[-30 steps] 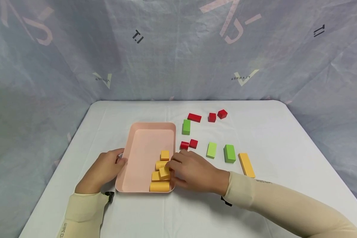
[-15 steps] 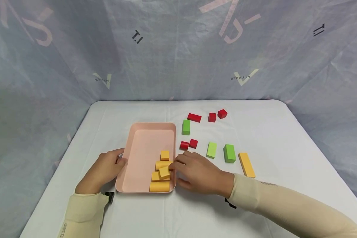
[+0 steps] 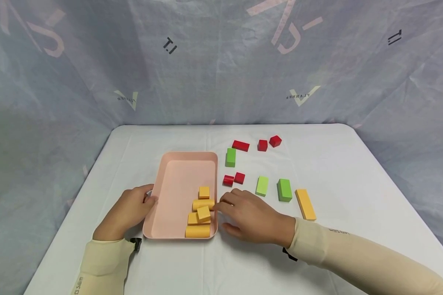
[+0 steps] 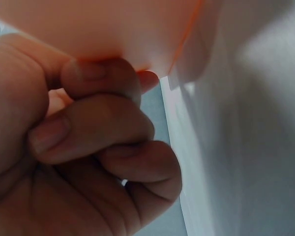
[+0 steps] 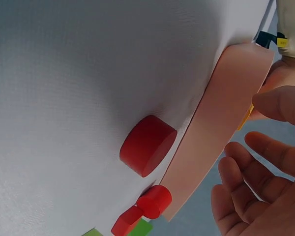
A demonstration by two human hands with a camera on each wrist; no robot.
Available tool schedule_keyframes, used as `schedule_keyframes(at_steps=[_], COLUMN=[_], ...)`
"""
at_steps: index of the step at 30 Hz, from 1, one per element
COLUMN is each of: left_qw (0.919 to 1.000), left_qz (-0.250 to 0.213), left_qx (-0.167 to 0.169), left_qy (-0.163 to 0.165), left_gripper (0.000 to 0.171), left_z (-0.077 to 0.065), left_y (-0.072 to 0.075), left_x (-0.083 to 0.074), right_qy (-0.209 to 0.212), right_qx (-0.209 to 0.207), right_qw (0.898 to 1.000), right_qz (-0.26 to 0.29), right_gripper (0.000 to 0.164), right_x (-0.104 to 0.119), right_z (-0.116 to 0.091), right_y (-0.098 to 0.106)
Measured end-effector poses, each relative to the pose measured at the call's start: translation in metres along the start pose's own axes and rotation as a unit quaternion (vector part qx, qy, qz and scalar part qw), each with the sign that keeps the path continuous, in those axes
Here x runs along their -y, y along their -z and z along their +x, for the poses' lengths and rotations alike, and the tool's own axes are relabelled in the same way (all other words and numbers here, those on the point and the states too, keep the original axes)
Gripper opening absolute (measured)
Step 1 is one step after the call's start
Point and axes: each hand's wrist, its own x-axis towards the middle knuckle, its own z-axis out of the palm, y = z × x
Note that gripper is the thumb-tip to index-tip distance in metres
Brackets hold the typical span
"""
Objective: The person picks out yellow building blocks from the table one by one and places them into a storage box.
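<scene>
A pink tray [image 3: 184, 172] lies on the table; in the left wrist view its wall runs over my curled fingers. My left hand [image 3: 131, 209] grips the tray's left edge between thumb and fingers. Inside, along the right side, sit a yellow cube [image 3: 204, 192], a yellow cylinder [image 3: 203, 205], a yellow block [image 3: 193, 219] with a small yellow block [image 3: 203, 214] tilted on it, and a thicker yellow cylinder [image 3: 197, 232]. Beside the right rim, my right hand [image 3: 249, 217] holds nothing, its fingers loosely bent and apart in the right wrist view. A large red cylinder [image 5: 148, 146] stands outside the tray, hidden from the head view.
Right of the tray lie a small red cylinder [image 3: 228, 180], a red cube [image 3: 239, 178], a light green block [image 3: 262, 186], a green block [image 3: 284, 190] and a long yellow block [image 3: 305, 204]. Farther back are another green block [image 3: 230, 157] and several red blocks [image 3: 240, 146].
My right hand has let go of the small yellow block and drawn back to the right, out over the tray's rim. The block stays on the others; my left hand has not moved.
</scene>
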Motion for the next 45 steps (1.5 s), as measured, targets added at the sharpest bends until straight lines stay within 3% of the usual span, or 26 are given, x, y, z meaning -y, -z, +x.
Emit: schedule_keyframes(at_steps=[35,45], left_qw=[1.0,1.0], left_qz=[-0.002,-0.003], left_qx=[0.0,-0.003], left_qy=[0.0,-0.005], left_gripper=[0.025,0.018], left_z=[0.001,0.0], left_y=[-0.002,0.0], left_x=[0.0,-0.003], right_qy=[-0.022,-0.029], right_qx=[0.02,0.013], right_qw=[0.999,1.0], right_qz=[-0.012,-0.001], right_gripper=[0.041,0.037], right_x=[-0.005,-0.009], right_z=[-0.028,-0.038], right_y=[0.005,0.004])
